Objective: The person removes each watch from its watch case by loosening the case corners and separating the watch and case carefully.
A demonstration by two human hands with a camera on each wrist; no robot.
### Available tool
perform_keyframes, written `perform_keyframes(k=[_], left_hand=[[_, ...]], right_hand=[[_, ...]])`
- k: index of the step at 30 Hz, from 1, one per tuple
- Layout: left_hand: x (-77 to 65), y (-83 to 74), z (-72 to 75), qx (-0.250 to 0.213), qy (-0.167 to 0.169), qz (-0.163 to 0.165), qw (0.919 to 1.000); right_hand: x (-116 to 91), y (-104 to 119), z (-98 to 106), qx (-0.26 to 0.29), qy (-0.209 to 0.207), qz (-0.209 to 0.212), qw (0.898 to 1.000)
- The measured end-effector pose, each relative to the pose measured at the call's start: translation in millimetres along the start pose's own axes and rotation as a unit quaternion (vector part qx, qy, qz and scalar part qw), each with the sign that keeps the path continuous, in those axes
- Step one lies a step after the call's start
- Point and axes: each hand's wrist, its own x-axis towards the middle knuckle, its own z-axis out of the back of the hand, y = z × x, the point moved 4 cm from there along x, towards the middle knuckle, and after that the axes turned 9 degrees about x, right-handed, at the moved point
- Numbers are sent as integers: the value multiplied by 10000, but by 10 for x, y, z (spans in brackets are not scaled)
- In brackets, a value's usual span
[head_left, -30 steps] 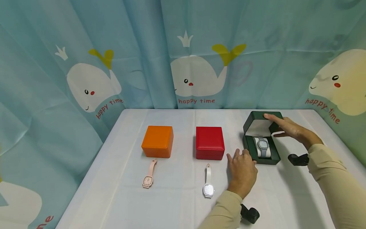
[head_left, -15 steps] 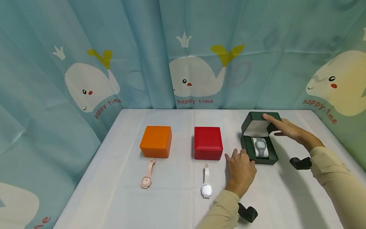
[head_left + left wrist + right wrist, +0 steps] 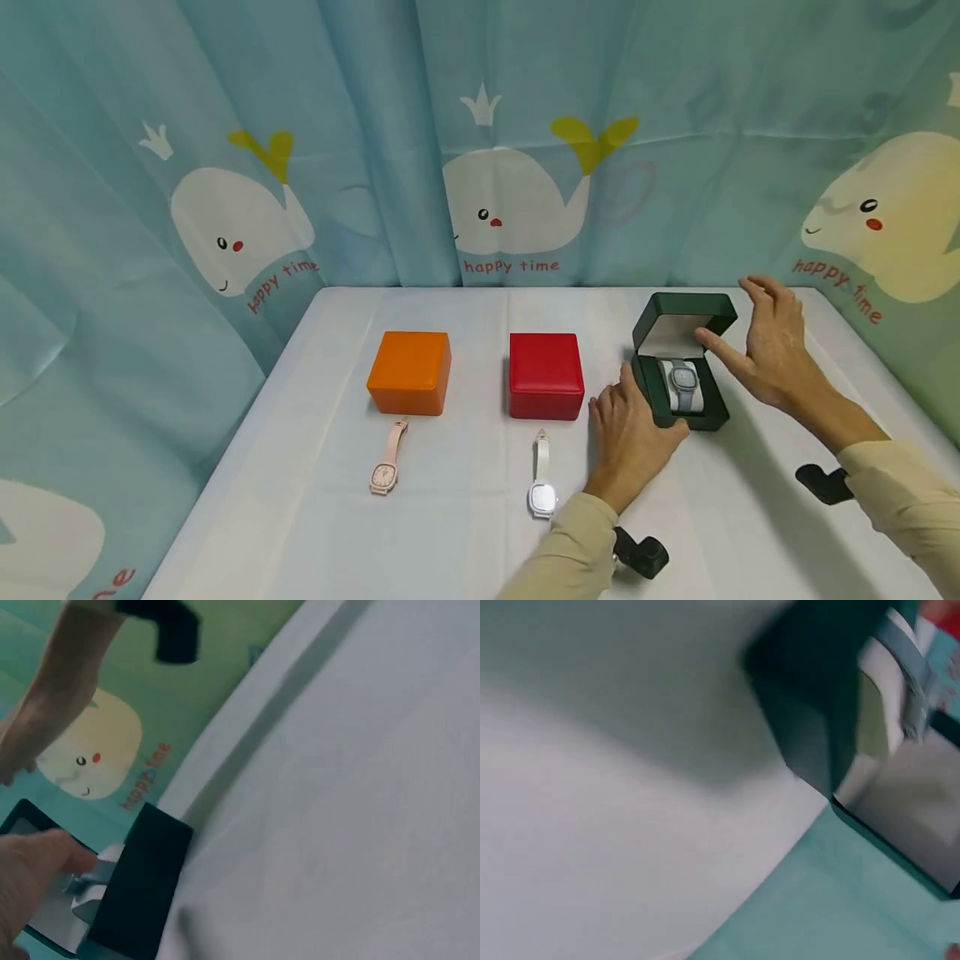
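A green watch box (image 3: 651,392) stands with its lid raised at the right of the table. In it, a watch with a grey-blue strap (image 3: 684,379) sits round a white cushion (image 3: 696,402). My left hand (image 3: 628,446) is at the box's front left corner, fingers fairly straight along the left side and thumb at the front; firm contact is hard to tell. To the right of the lid, my right hand (image 3: 780,358) is spread, its thumb tip overlapping the lid's edge in the head view. Neither wrist view shows a full hand.
A red box (image 3: 546,375) and an orange box (image 3: 409,371), both with lids down, stand to the left. Before them lie a white watch (image 3: 542,497) and a pink watch (image 3: 384,475). A whale-print curtain (image 3: 337,208) hangs behind the white table (image 3: 300,508).
My right hand has come off the raised lid, back to the right, fingers spreading. My left hand's fingers have slid forward along the box's side. The box and watches stay put.
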Motion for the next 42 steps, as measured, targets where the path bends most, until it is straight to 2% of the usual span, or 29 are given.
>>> perform_keyframes(k=[2,4,7,10,13,18,24,27,30,36,39,42], left_hand=[[3,-13,28,-80,-61,-160,9998],[8,-28,59,-64,-83,-345,9993],[19,-43,96,-19,-22,-565,9984],[25,-52,115,66,99,-647,9978],[23,-57,119,190,225,-667,9973],[23,-64,109,443,222,-744,9960],[-46,-44,63,418,142,-1035,9937],[-69,-33,44,474,65,-1125,9925],[-70,-22,51,553,-5,-1157,9917],[-65,-8,49,523,159,-1047,9930],[-68,-14,40,618,174,-1100,9919],[-67,-21,41,699,103,-1177,9905]], right_hand=[[-100,74,8,-132,-200,577,9980],[-200,122,-6,-190,-186,956,9951],[-319,146,-56,-167,126,1177,9928],[-399,127,-121,-171,614,969,9933],[-453,89,-179,-175,1140,583,9916],[-490,11,-258,-117,1700,234,9851],[-536,-86,-357,-101,1823,20,9832],[-547,-116,-399,-164,1787,57,9838],[-518,-117,-421,-59,1803,52,9836],[-432,-128,-422,109,2131,-442,9760],[-399,-123,-403,-48,2271,-439,9729],[-344,-107,-390,-218,2374,-229,9709]])
